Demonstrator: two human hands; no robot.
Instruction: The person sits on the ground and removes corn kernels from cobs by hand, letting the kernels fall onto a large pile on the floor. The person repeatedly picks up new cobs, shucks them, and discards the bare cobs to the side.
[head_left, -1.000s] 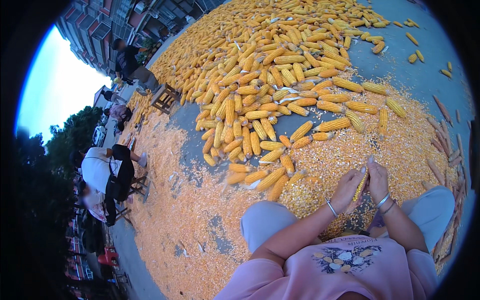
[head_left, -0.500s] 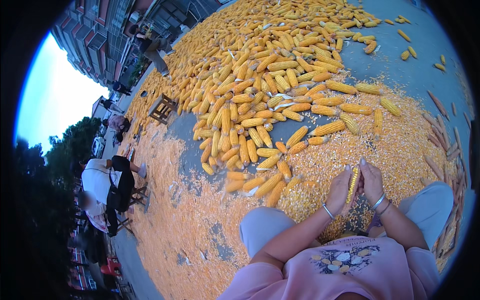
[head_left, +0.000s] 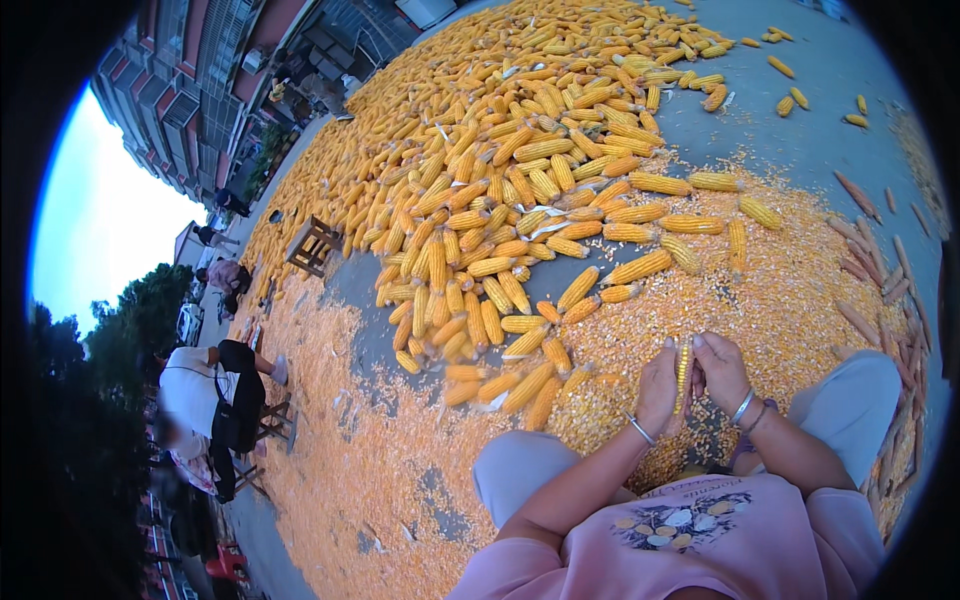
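Note:
Between my two hands a corn cob (head_left: 684, 376) stands roughly upright, with yellow kernels along the side that shows. My left hand (head_left: 657, 390) wraps its left side. From the right, my right hand (head_left: 722, 368) presses its thumb near the cob's top; the palm side is hidden. Loose kernels (head_left: 610, 410) lie heaped below and around my hands, between my knees. Just beyond them, several whole corn cobs (head_left: 640, 266) rest on the kernels, at the near edge of a large pile of cobs (head_left: 500, 150).
Stripped cobs (head_left: 857, 322) lie scattered along the right side. A wooden stool (head_left: 313, 245) stands at the pile's left edge. A person in a white top (head_left: 190, 385) sits at the left, others farther back. Spread kernels (head_left: 340, 450) cover the ground to the left.
The view has shifted a little, so the pile appears farther left. My hands stay on the cob, which is now more upright; my right hand has its fingers more bent.

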